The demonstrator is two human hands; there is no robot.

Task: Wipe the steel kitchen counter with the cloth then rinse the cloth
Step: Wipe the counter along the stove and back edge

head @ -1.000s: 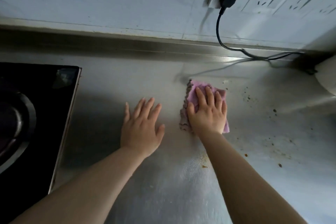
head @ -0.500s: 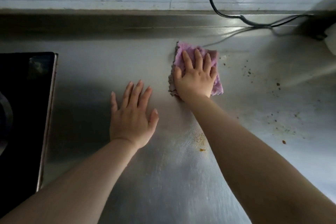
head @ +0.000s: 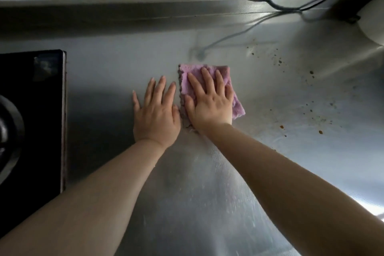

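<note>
A folded pink cloth (head: 225,72) lies flat on the steel counter (head: 116,72), near its middle. My right hand (head: 209,104) presses down on the cloth with fingers spread, covering most of it. My left hand (head: 155,112) rests flat on the bare steel just left of the cloth, fingers apart, holding nothing; its edge nearly touches the right hand. Brown crumbs and stains (head: 301,114) dot the counter to the right of the cloth.
A black glass hob (head: 37,110) with a burner sits at the left edge. A black cable (head: 270,4) runs along the tiled back wall. A white appliance (head: 374,23) stands at the far right corner.
My right hand has slid the cloth back toward me, away from the wall, and now sits close beside my left hand. The yellow stain near my right forearm is gone from view.
</note>
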